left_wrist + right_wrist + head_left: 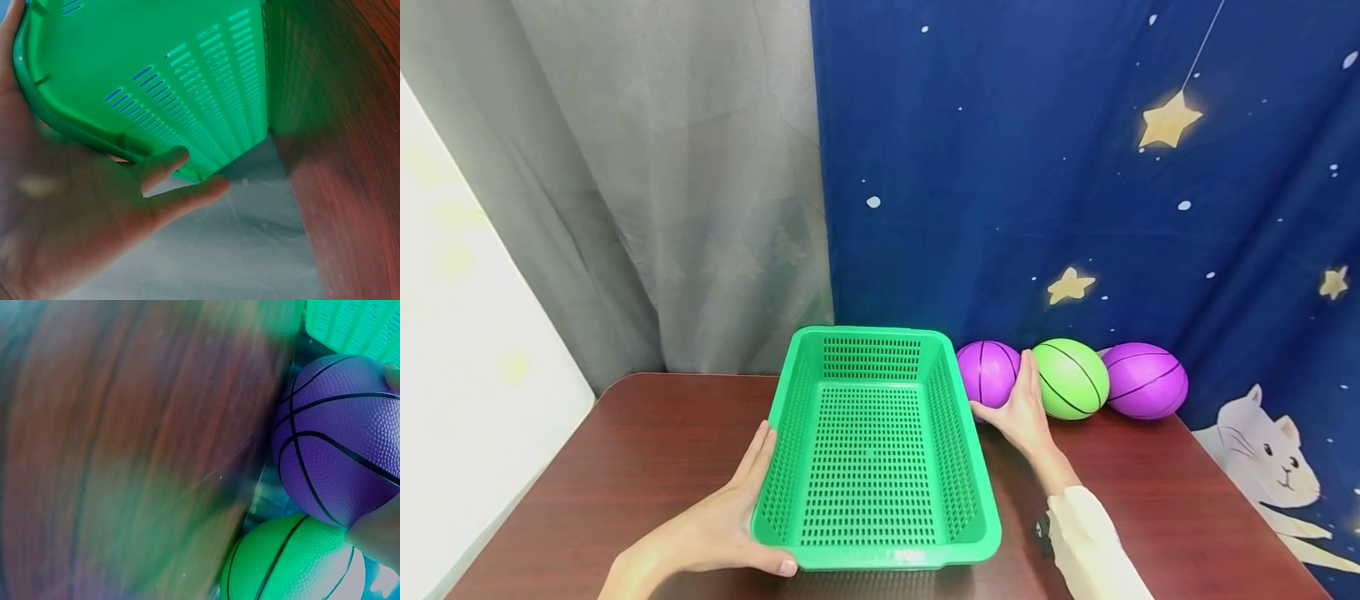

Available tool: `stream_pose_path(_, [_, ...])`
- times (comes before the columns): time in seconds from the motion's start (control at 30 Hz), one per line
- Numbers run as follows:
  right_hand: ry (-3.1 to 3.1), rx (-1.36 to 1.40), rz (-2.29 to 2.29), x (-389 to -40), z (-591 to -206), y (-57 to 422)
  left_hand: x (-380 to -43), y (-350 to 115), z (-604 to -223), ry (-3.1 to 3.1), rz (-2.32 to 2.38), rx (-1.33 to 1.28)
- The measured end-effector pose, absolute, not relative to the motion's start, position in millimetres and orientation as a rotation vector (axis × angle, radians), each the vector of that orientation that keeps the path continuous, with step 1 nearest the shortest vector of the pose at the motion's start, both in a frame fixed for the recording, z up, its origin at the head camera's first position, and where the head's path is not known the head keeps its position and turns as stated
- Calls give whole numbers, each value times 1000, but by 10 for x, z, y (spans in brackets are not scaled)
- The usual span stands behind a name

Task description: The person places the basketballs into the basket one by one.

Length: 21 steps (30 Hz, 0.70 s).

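Note:
A green plastic basket with slotted walls sits on the table with nothing inside. My left hand rests against its near left corner: the thumb lies along the front rim, and the straight fingers touch the left wall. In the left wrist view those fingers stretch along the basket's outer side. To the right of the basket, my right hand holds a small purple basketball, thumb on one side and fingers on the other. The right wrist view shows the purple basketball between thumb and fingers.
A green ball sits just right of the held ball, and another purple ball lies beyond it. Behind the dark red table hang a grey curtain and a blue star-patterned curtain.

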State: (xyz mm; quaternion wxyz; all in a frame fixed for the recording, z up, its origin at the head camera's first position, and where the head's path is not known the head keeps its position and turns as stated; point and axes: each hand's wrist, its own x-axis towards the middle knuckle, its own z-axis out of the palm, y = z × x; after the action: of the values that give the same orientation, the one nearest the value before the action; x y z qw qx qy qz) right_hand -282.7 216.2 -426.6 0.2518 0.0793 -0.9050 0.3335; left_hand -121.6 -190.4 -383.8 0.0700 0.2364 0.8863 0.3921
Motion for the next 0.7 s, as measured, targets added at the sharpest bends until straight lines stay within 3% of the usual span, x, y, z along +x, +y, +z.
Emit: stream_pose_path(0.7, [-2354, 244, 797, -2853, -4298, 2153, -1206, -1914, -3817, 2657, 1167, 699])
